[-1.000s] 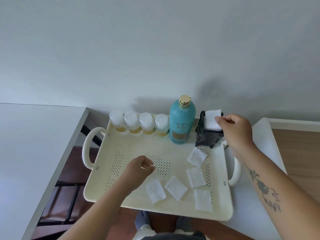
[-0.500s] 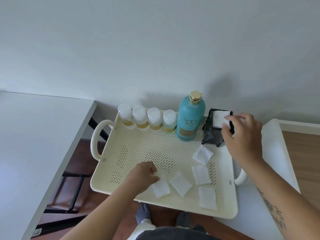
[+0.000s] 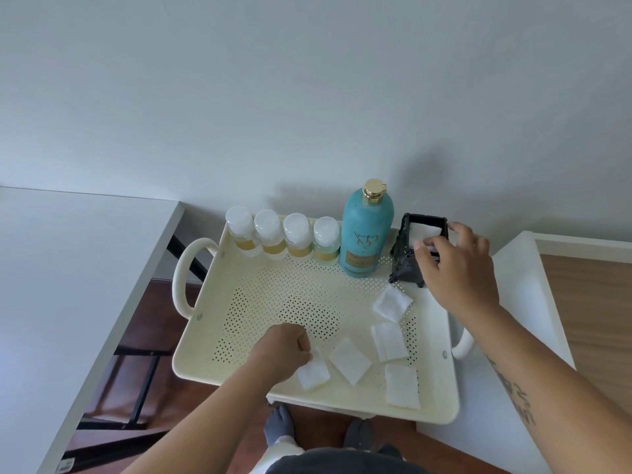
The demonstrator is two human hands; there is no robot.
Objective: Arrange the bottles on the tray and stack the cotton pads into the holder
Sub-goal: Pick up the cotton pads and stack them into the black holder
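Cotton pads, soft white squares with a faintly fuzzy surface, lie loose on the near half of a cream tray (image 3: 205, 340). Nearest the viewer, one pad (image 3: 402, 386) sits flat by the tray's front right edge. To its left, another pad (image 3: 349, 360) lies turned like a diamond. Left again, the left hand (image 3: 282, 352) curls over the corner of a third pad (image 3: 313, 371), fingertips pinched on its edge, with the pad still on the tray floor. Slightly farther back, a fourth pad (image 3: 390, 341) lies flat, and beyond it a fifth pad (image 3: 392, 302) rests at an angle, close to the holder's feet.

The tray is smooth plastic or coated metal, rectangular with rounded corners, a raised rim, looped handles at both ends, and a floor dotted with small round holes. It rests partly on a white surface (image 3: 533, 302) at the right.

Along the far rim stand four small clear bottles (image 3: 284, 239) in a touching row, each with a frosted white cap and pale yellow liquid. Beside them rises a tall matte teal bottle (image 3: 364, 241) with a shiny gold cap and gold label. At the far right corner stands the black holder (image 3: 405, 265), an ornate open-topped box on small feet. The right hand (image 3: 456, 265) reaches over it, fingers pressing a white pad (image 3: 424, 230) down into its opening.
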